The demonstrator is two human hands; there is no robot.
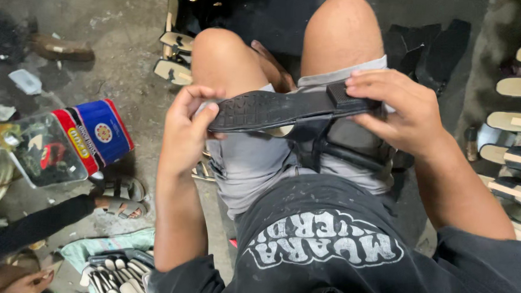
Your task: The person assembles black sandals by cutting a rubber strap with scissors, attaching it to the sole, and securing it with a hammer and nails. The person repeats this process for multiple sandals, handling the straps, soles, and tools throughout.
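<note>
At centre frame, above the knees, a black sandal (285, 109) is lying sole-up, held level between both hands. Left hand (188, 128) is pinching the toe end, thumb and fingers pressed onto the treaded sole. Right hand (400, 108) is gripping the heel block, fingers curled over the top, thumb underneath out of sight. Black straps are hanging below the sole over grey shorts (254, 164). At left of frame, a red-and-blue tin (94, 136) is sitting on the concrete floor (118, 40). Along the right edge, pale insoles (518, 86) are lying in a row.
</note>
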